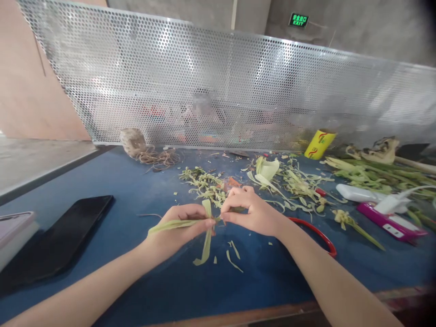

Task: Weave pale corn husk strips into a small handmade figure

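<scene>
Hands meet mid-table over the blue table (143,190), both pinched on pale green leaf strips (206,227). Left hand (180,227) is closed narrow, thumb & forefinger clamping one flat strip that runs out to the left from its grip, w/ a second strip crossing it and hanging down toward the near edge. Right hand (250,210) is curled, fingertips nipped on the strip ends just right of the crossing; the two hands nearly touch there. Judged from this, the step in hand is folding or knotting the strips across each other, early in the weave, since only a single crossing shows. Next move likely calls for a steady pinch at the crossing w/ the left while the right draws a loose end round; slack there would let the strips slip apart. Loose cut bits (233,254) lie on the table just near of the hands. Far of them sits a heap of shredded leaf scraps (204,184), and far right a bundle of long green leaves (368,175). Red-handled tool (316,234) lies just right of the right forearm, partly hidden. Black phone (64,231) lies near left, well apart. Twine ball (133,141) sits far left by the perforated metal screen (218,81); a yellow roll (319,144) stands far right against it. A person sits behind the screen, blurred.
</scene>
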Motion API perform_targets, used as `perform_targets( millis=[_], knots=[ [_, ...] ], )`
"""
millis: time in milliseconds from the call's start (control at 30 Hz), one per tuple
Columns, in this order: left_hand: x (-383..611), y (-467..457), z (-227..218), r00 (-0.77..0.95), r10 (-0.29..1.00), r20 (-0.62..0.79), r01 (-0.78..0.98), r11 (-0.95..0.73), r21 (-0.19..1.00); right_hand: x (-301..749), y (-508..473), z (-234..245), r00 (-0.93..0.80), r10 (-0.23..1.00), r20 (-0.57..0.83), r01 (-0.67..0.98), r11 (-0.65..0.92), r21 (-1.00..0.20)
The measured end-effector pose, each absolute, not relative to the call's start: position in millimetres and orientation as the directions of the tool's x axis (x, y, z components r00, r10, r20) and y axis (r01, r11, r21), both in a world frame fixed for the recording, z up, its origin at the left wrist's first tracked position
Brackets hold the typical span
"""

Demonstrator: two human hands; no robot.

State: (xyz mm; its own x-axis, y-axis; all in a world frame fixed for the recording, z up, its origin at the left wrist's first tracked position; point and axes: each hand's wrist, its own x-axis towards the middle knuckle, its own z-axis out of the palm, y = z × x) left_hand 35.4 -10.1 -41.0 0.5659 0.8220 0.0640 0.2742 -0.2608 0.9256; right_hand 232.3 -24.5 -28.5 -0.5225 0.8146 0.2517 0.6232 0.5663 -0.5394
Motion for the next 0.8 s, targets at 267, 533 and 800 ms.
perform_targets(
  millis=[267,533,800],
  knots=[
    [33.6,-7.7,-44.5,0.586,0.808,0.055,0.177,-0.194,0.965,233.7,-19.4,-34.2,-0.526,0.816,0.239,0.56,0.544,-0.626],
    [34.4,-4.4,-49.4,0.601,0.797,0.049,0.095,-0.132,0.987,228.6,-21.5,-32.8,-0.459,0.874,0.16,0.511,0.406,-0.757],
    [38.3,-8.7,-47.4,0.633,0.759,0.15,0.115,-0.285,0.952,210.9,-19.9,-48.5,-0.398,0.912,0.102,0.164,0.18,-0.97]
  ],
)
